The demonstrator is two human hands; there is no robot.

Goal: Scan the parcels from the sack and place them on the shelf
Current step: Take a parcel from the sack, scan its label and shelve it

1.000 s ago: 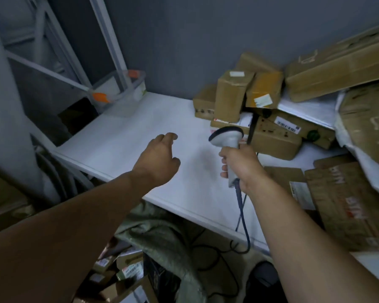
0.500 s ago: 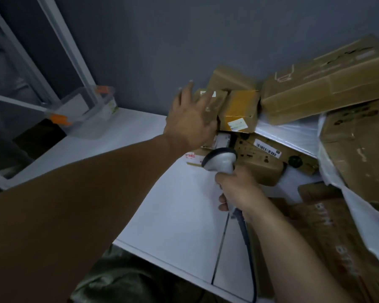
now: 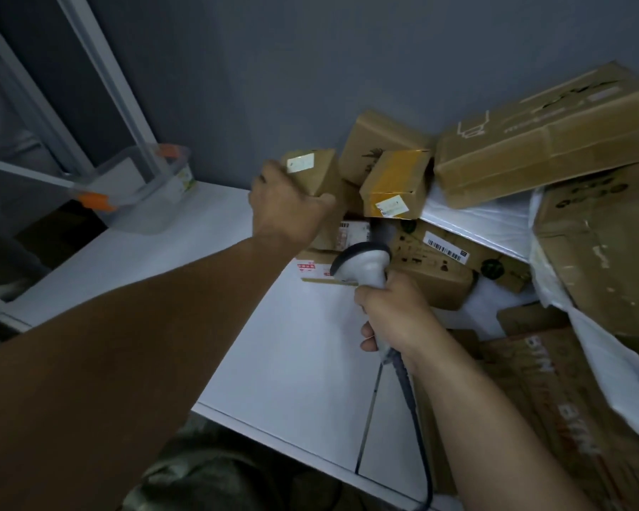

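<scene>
My left hand (image 3: 287, 205) grips a tall brown cardboard parcel (image 3: 316, 171) with a white sticker on top, at the left end of a pile of parcels on the white shelf (image 3: 237, 296). My right hand (image 3: 391, 311) holds a grey corded barcode scanner (image 3: 364, 263) by its handle, its head just in front of the pile and below the gripped parcel. Behind stand a yellow-taped box (image 3: 395, 186) and a flat box with a barcode label (image 3: 443, 260). The green sack (image 3: 207, 470) lies below the shelf's front edge.
A clear plastic tub with orange clips (image 3: 141, 193) sits at the shelf's far left by a metal upright (image 3: 104, 83). Large cartons (image 3: 546, 134) and flattened cardboard (image 3: 554, 400) crowd the right side. A grey wall stands behind.
My left hand reached forward from mid-shelf to the pile and closed its fingers round the tall parcel. The scanner hand stayed near the pile; the view shifted closer and rightward.
</scene>
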